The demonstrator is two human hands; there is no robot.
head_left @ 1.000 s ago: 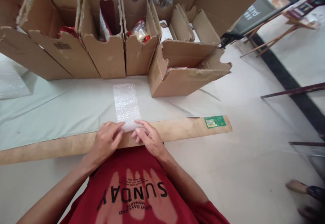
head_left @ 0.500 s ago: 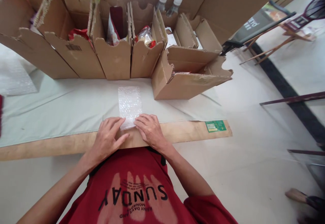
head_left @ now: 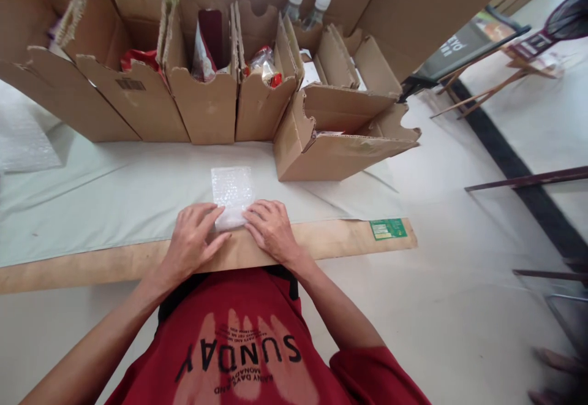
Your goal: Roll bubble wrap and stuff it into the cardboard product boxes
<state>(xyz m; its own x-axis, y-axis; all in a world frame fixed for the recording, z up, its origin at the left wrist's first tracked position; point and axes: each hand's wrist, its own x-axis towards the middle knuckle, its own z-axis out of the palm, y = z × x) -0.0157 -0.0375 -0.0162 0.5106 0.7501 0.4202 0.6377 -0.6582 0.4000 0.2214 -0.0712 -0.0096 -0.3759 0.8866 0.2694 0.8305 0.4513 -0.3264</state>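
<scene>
A small sheet of clear bubble wrap point(head_left: 232, 187) lies on the pale green cloth in front of me, its near end folded over. My left hand point(head_left: 195, 233) has its fingertips on the sheet's near left corner, with the thumb reaching toward the table edge. At the near right corner, my right hand point(head_left: 271, 227) holds the folded end with bent fingers. Whether anything is wrapped inside the fold I cannot tell.
Several cardboard bins point(head_left: 202, 108) holding packaged goods line the back. A sideways cardboard bin point(head_left: 344, 154) stands right of the wrap. More bubble wrap point(head_left: 27, 135) lies at far left. A green label point(head_left: 388, 228) sits on the wooden table edge point(head_left: 331, 238). Two capped bottles point(head_left: 316, 10) stand behind.
The bubble wrap's far edge has come nearer to me and the flat part looks shorter, with a thicker fold at the near end. Both hands have shifted only slightly.
</scene>
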